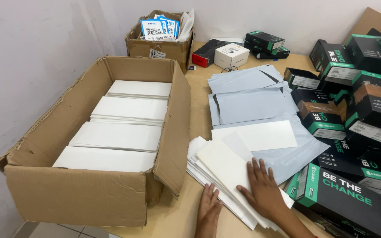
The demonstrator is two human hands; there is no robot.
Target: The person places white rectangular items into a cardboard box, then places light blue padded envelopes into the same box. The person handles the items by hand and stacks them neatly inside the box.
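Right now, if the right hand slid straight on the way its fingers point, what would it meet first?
The right hand lies flat on the stack of white envelopes, fingers pointing up-table. Sliding on, it would probably first reach the single white envelope lying on the grey mailer bags, though the overlap is hard to judge.

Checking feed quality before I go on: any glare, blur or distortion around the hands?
Head view: even, soft light; no glare on the white sheets; both hands, left hand and right hand, are sharp; faint shadow under the fingers; wide-angle bowing at the cardboard box edges.
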